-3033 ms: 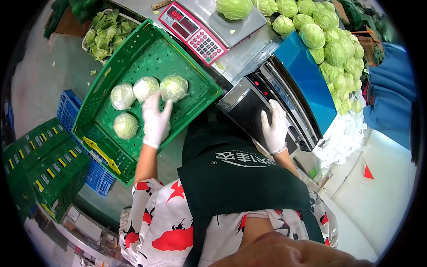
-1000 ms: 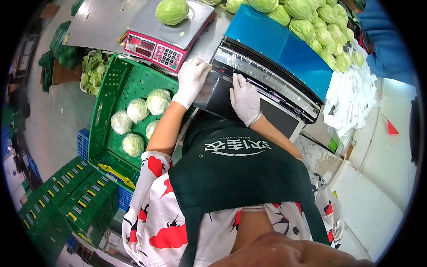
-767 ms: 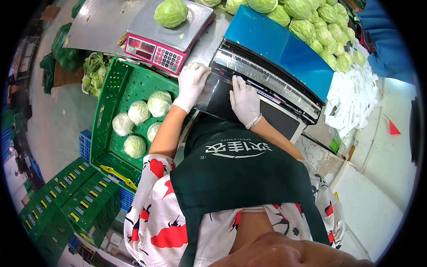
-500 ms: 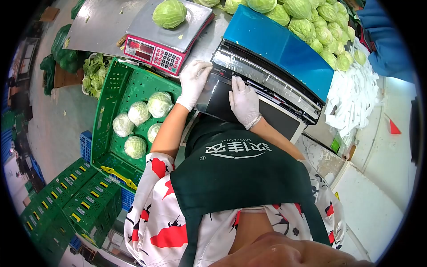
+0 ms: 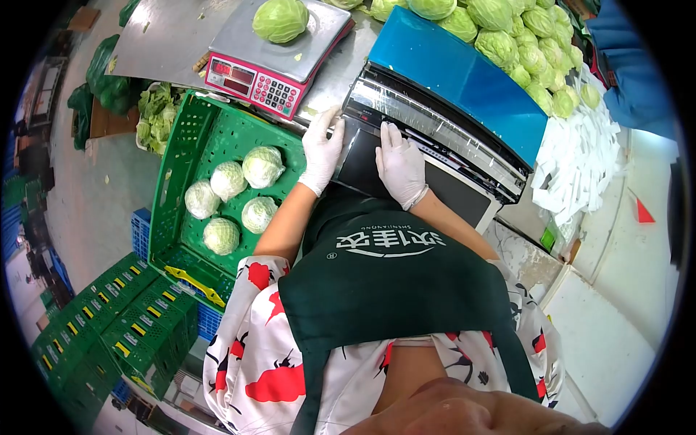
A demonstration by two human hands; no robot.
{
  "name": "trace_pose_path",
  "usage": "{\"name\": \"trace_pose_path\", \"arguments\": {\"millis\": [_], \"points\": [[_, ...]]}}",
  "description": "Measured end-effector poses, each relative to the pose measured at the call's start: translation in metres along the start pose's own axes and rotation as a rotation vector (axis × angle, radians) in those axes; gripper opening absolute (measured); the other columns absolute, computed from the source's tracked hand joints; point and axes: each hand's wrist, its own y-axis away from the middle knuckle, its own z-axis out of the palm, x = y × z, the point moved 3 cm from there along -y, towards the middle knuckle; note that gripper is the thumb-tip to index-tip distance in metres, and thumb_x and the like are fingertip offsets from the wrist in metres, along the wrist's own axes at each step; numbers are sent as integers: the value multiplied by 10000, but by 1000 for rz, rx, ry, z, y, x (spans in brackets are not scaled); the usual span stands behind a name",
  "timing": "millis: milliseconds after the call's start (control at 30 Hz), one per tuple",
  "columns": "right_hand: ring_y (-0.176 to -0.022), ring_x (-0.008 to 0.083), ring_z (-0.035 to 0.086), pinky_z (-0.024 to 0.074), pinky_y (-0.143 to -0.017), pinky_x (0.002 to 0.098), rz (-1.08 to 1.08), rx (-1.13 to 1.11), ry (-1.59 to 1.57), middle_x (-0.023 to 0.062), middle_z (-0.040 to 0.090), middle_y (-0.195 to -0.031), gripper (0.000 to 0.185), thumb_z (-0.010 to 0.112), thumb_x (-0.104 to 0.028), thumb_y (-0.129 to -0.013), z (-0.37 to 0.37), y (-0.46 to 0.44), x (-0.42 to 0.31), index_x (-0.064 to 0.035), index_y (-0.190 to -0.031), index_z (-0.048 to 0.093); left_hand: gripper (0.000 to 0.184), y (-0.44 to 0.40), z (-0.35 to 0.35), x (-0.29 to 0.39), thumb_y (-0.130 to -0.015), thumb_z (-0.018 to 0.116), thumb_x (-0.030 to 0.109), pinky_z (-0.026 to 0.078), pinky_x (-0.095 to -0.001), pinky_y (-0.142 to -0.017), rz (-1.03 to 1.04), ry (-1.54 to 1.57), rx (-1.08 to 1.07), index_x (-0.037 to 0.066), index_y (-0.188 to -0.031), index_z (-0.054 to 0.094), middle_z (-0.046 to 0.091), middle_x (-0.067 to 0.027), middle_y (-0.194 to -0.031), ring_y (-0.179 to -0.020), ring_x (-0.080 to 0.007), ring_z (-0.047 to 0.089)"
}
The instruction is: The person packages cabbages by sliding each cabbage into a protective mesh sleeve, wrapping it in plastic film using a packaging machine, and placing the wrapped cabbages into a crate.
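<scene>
A film wrapping machine with a blue cover (image 5: pixel 457 80) and a dark flat plate (image 5: pixel 453 190) stands in front of me. At its left corner is my left hand (image 5: pixel 321 151), in a white glove, with thumb and fingers a little apart and nothing visible between them. My right hand (image 5: pixel 402 168), also gloved, lies with fingers stretched out over the front edge of the machine, near the film roller (image 5: pixel 428 109). Clear film may lie under the hands, but I cannot make out its edge. An unwrapped cabbage (image 5: pixel 280 20) rests on the red-framed scale (image 5: pixel 254 85).
Left of me a green crate (image 5: pixel 170 174) holds several wrapped cabbages (image 5: pixel 262 167). More cabbages (image 5: pixel 533 54) are piled behind the machine, beside white strips (image 5: pixel 576 170). Stacked green crates (image 5: pixel 148 326) stand lower left. A person's blue sleeve (image 5: pixel 638 65) shows upper right.
My left hand has drawn slightly right and down, its fingertips leaving the machine's corner and parting. The right hand has barely shifted.
</scene>
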Motion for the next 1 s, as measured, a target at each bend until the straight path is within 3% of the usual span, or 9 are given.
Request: {"name": "trace_pose_path", "arguments": {"millis": [300,400,500,667,867,1000], "points": [[-781,210,626,494,-722,346,1,-25,-4,181,587,-1227,537,614,-207,-889,3,0,1,71,-1334,502,363,-2,0,9,-885,653,20,527,-300,-809,37,-5,-6,82,-1243,671,695,-104,-1038,-903,-188,671],[-763,267,621,508,-727,363,14,10,-54,175,557,-1218,540,652,-168,-856,2,0,1,57,-1325,506,362,-1,0,13,-888,647,19,526,-300,-811,33,-4,-8,86,-1242,674,693,-108,-1046,-912,-193,672],[-759,268,619,507,-724,361,12,11,-55,177,558,-1224,543,654,-169,-854,3,1,1,58,-1326,506,368,0,0,14,-888,643,16,526,-304,-815,0,17,-25,90,-1247,671,692,-111,-1058,-923,-198,674],[-775,217,628,500,-733,362,-4,-11,-1,186,589,-1222,541,613,-202,-888,1,1,1,82,-1333,496,392,2,5,16,-885,645,9,533,-315,-829,-33,75,-70,100,-1266,659,689,-113,-1091,-942,-203,679],[-777,223,629,506,-744,373,-4,8,-11,184,586,-1203,533,606,-200,-892,5,2,0,85,-1329,499,412,1,3,15,-868,638,40,538,-382,-808,148,-138,-115,114,-1274,639,679,-123,-1068,-918,-289,673],[-778,226,629,507,-754,382,1,7,-25,182,583,-1187,522,601,-194,-895,3,2,0,86,-1325,502,421,-4,-2,24,-857,645,65,520,-395,-771,352,-370,-165,103,-1276,620,673,-98,-1034,-859,-269,660]]}}
